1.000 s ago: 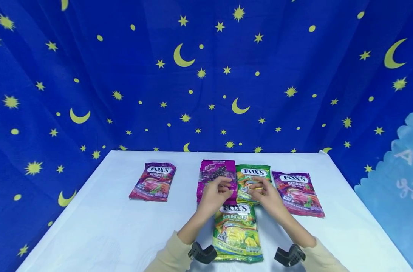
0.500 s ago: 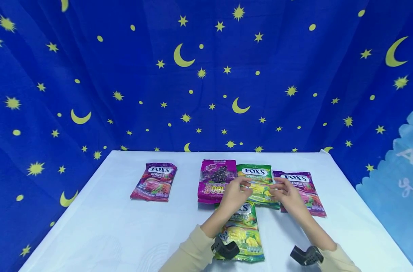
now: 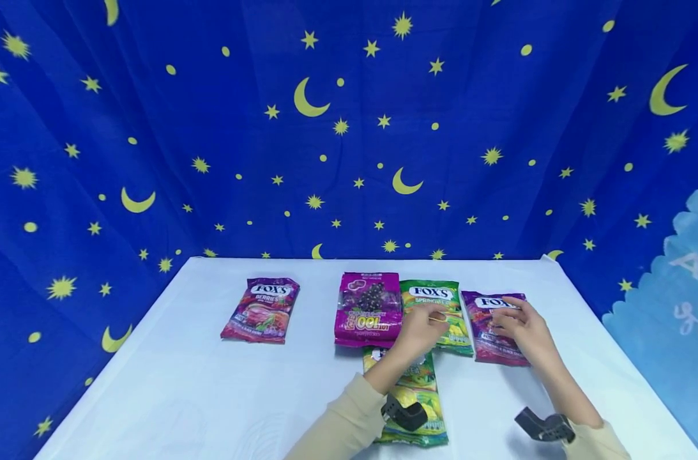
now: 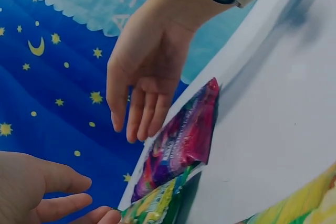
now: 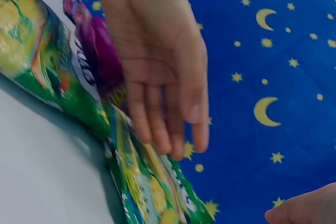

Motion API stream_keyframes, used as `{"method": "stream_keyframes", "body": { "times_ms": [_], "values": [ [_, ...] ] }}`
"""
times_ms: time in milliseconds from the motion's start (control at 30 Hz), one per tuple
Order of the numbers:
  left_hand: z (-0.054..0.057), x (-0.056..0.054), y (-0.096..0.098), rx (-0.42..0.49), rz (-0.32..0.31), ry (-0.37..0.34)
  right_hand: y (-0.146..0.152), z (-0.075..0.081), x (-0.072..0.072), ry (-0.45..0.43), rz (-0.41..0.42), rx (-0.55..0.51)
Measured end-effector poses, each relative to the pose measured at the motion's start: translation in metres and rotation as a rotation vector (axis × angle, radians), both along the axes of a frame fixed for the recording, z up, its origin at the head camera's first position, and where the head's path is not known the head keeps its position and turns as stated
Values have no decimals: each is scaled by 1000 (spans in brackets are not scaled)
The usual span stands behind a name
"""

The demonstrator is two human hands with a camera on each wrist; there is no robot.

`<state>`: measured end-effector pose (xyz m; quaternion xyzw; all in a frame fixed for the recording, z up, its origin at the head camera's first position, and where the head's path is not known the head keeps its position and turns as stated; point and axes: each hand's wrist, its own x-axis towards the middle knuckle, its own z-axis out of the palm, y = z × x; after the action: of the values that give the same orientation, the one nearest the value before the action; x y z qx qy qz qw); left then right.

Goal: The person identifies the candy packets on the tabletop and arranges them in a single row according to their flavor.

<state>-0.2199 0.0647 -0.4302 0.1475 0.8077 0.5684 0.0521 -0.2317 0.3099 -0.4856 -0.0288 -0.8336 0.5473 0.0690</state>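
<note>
My left hand (image 3: 420, 332) hovers with loosely bent fingers over the upper green Spring Tea candy bag (image 3: 458, 329), partly covering it. To its right, my right hand (image 3: 523, 329) is over the purple Berries candy bag (image 3: 486, 342). In the left wrist view the right hand's fingers hang straight, the tips close to that bag; contact is unclear. The right wrist view shows the left hand (image 5: 157, 61) with extended fingers above the green bag, apparently gripping nothing. A magenta candy bag (image 3: 367, 306) lies left of the green one, its lettering upside down.
Nearer the person, a second green Spring Tea bag (image 3: 426, 412) lies partly under the left forearm. Another Berries bag (image 3: 262, 313) sits apart at the left of the white table (image 3: 182, 383). A blue star-patterned curtain (image 3: 349, 140) surrounds the table's back and sides.
Both hands have moved to the right: the left from the magenta bag to the upper green bag, the right from that green bag to the right-hand Berries bag.
</note>
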Motion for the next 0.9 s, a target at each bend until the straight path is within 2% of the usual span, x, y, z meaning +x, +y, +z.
{"method": "stream_keyframes", "body": {
  "times_ms": [100,267,467,533,600,733,900],
  "values": [
    [-3,-2,9,-42,-6,-1,17,-11,-6,-14,-41,52],
    [-4,-3,23,-93,-34,-22,38,-6,-5,-78,-109,109],
    [-2,-6,37,-141,-15,-53,60,-7,-8,-117,-179,156],
    [-2,-7,41,-147,0,-82,58,1,-4,-126,-190,164],
    [-1,-9,45,-136,17,-118,50,16,5,-148,-198,159],
    [-2,-12,52,-67,61,-220,30,46,21,-194,-215,157],
    [-4,-14,55,35,59,-301,26,49,24,-215,-214,195]
  ]
}}
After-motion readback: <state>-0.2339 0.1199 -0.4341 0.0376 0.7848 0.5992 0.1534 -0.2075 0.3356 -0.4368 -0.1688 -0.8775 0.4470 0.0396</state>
